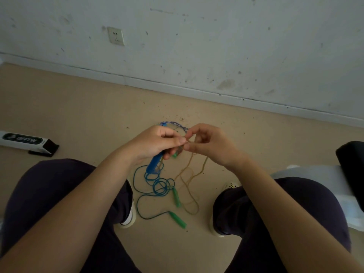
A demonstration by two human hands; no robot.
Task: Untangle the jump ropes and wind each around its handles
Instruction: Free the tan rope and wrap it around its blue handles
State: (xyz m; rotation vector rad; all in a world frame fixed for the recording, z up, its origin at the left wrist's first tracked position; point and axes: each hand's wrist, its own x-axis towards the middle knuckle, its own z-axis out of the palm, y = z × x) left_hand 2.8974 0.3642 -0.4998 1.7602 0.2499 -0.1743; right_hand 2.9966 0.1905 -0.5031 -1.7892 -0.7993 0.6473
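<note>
The left hand [157, 142] is curled round a blue handle [154, 163], whose long axis runs from the palm down and toward the person's left knee, its lower end pointing at the floor [78, 115]. From the top of that fist a blue-and-white braided cord [175, 124] arcs over to the right hand [208, 143]. The right hand meets the left at the fingertips, thumb and forefinger pinching a tan rope [189, 174] at the spot where the 2 hands touch. A small green piece shows just under the left fingers; what it is cannot be told.

Below the hands the tan rope hangs in 2 strands and lies in long loose loops on the floor between the person's feet. Just left of it a blue rope [157, 184] hangs from the blue handle and piles in several small coils, then trails out in a wide curve toward the left shoe [130, 219].

2 green handles lie on the floor: the upper green handle [176, 197] lies nearly upright in the view beside the blue coils, and the lower green handle [178, 219] points down and to the right, joined to a dark cord.

Farther out, a black and white box [25, 141] lies on the floor at the left, and 1 wall socket [116, 36] sits in the wall [236, 46] beyond.
</note>
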